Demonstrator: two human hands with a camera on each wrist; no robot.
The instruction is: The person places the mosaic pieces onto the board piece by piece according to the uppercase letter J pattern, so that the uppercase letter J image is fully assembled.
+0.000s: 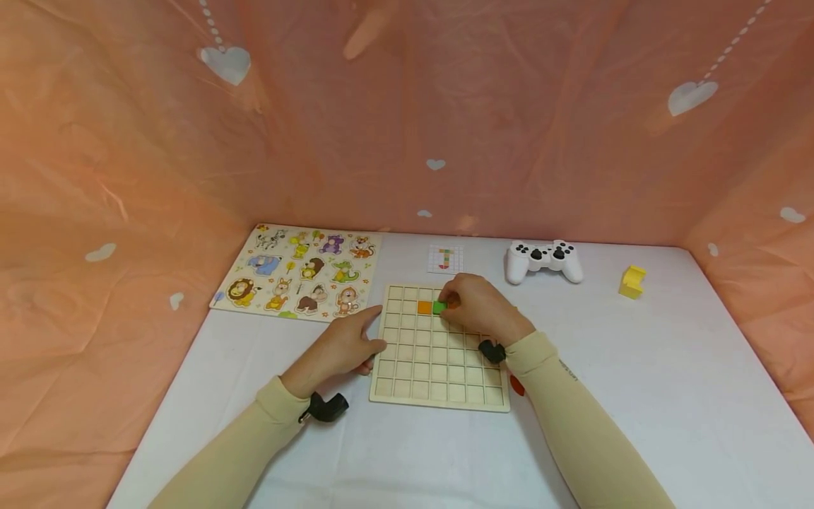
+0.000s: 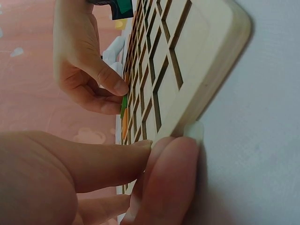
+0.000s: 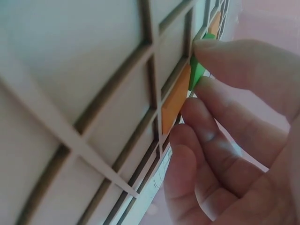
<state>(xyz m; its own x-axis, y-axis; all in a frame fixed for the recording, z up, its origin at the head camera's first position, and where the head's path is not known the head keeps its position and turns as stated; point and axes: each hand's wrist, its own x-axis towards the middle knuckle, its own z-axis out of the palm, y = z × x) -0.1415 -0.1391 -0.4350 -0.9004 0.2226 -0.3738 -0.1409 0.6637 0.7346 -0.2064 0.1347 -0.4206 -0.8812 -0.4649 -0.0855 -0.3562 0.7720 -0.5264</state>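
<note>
A pale wooden grid board lies on the white table. My right hand pinches a small green square tile between thumb and forefinger, at the board's second row from the far edge. On one side of it sits an orange tile; a second orange tile lies on its other side, mostly covered by my hand in the head view. My left hand holds the board's left edge, thumb and fingertips against the rim in the left wrist view.
Behind the board lies a small pattern card. An animal puzzle board is at the left, a white game controller and a yellow block at the right. A red piece shows beside the board, partly under my right forearm.
</note>
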